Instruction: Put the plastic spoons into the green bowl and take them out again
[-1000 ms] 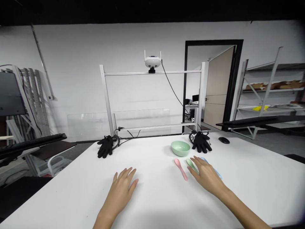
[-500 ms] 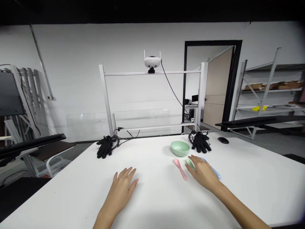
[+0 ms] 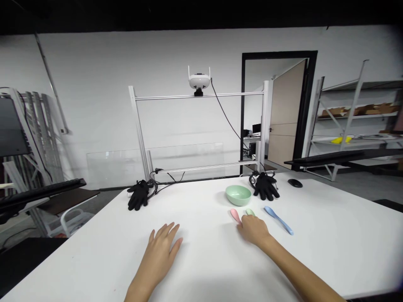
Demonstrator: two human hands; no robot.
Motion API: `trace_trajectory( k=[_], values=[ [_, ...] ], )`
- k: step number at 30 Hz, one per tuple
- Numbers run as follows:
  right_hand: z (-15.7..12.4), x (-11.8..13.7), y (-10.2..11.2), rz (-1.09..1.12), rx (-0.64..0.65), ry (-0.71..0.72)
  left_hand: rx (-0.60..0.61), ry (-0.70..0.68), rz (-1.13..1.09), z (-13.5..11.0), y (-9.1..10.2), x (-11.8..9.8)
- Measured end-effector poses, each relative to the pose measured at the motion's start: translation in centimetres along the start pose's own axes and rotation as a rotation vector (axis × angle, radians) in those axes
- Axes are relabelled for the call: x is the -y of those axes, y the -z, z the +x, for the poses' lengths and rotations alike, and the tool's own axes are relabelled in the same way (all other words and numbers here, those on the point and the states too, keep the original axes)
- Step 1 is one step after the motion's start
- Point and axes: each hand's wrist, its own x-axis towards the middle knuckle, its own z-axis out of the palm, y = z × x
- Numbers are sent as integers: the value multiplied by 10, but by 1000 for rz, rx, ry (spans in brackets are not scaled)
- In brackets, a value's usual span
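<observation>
White worktop (image 3: 327, 243) on my feed, left to right: one black glove (image 3: 138, 195), my left hand (image 3: 161, 256) lying flat, open and empty, one pale green bowl (image 3: 238, 195), a second black glove (image 3: 266, 187). My right hand (image 3: 253, 230) partly hides a pink plastic spoon (image 3: 234, 214) and a green plastic spoon (image 3: 250, 212); I can't tell whether it grips either. One blue plastic spoon (image 3: 278, 219) lies just beyond it.
</observation>
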Motion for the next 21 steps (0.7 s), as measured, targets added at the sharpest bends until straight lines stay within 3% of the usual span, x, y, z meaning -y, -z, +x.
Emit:
trace_trajectory(
  k=[10, 16, 21],
  values=[
    [0, -1, 0, 13, 44, -49, -4, 0, 0, -1, -6, 0],
    [-2, -7, 24, 75, -85, -18, 9, 5, 4, -2, -4, 1],
    [25, -21, 50, 50, -199, -54, 4, 6, 1, -2, -2, 1]
  ],
)
